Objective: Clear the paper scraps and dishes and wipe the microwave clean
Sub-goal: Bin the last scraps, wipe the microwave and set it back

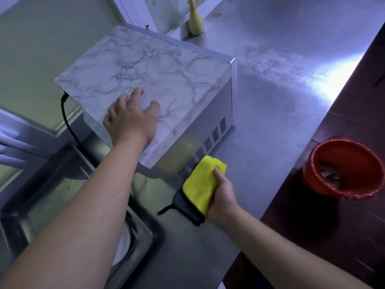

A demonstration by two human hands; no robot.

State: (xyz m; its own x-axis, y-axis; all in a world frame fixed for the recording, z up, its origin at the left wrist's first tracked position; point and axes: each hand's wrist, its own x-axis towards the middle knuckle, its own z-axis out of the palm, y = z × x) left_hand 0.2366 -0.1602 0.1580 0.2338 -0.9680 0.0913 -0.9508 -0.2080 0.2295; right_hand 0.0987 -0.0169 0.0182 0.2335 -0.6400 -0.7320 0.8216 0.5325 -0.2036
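Two hands [131,117] [221,192] at microwave [166,69] edge

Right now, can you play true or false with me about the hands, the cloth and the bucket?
1. The left hand lies flat on top of the microwave. True.
2. The right hand holds a blue sponge. False: it holds a yellow cloth with a dark backing.
3. The cloth is pressed against the microwave's vented side. True.
4. The bucket is green and sits on the microwave. False: it is red and stands to the right, down beside the counter.
5. A black cord runs from the microwave's back corner. True.
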